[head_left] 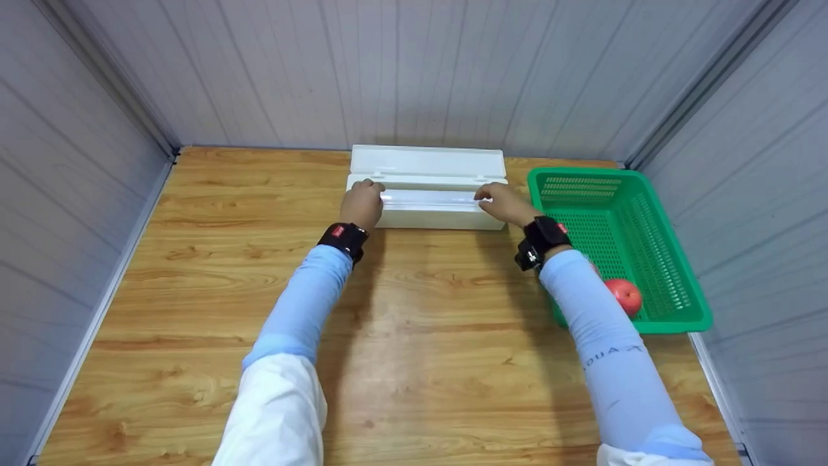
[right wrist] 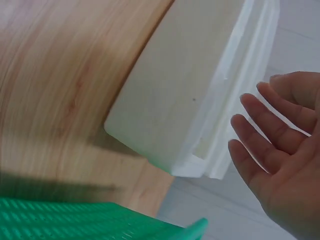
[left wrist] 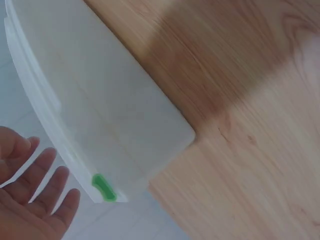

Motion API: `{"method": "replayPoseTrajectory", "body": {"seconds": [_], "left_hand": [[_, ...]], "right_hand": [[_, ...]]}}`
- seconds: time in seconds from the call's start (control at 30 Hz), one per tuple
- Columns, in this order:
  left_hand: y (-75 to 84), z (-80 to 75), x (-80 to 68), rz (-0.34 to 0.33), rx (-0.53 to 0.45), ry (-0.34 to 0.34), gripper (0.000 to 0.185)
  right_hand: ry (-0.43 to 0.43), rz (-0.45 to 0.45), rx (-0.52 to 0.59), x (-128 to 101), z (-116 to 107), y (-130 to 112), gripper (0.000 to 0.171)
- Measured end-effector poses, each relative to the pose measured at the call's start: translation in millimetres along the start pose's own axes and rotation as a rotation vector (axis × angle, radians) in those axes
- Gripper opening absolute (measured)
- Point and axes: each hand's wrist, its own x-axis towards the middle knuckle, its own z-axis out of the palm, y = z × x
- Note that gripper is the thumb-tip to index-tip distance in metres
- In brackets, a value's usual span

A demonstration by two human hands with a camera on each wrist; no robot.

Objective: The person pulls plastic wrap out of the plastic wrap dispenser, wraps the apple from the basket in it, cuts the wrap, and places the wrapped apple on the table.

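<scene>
A long white plastic box stands at the back of the wooden table with its lid folded back. A clear shiny roll lies inside it. My left hand is over the roll's left end and my right hand over its right end. In the left wrist view the left hand has loosely spread fingers beside the box, near a small green tab, and holds nothing. The right hand likewise shows relaxed fingers beside the box.
A green plastic basket sits at the table's right edge, close to the box's right end, with a red apple in it. Its rim shows in the right wrist view. Grey panel walls enclose the table on three sides.
</scene>
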Motion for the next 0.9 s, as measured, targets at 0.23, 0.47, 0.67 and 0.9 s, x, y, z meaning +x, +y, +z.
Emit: {"method": "replayPoseTrajectory", "body": {"seconds": [0.23,0.47,0.67,0.9], "left_hand": [[-9.4,9.2,2.9,0.09,0.084,0.035,0.014],[-13.6,7.7,3.2,0.045,-0.023,-0.053,0.019],[-16.6,10.5,5.5,-0.001,-0.082,-0.131,0.019],[-22.7,16.7,10.3,-0.082,-0.193,-0.175,0.019]], "right_hand": [[0.023,0.012,0.014,8,15,7,0.03],[0.06,0.019,0.075,13,35,18,0.03],[0.118,0.029,0.119,14,42,20,0.028],[0.13,0.042,0.213,15,43,24,0.026]]}}
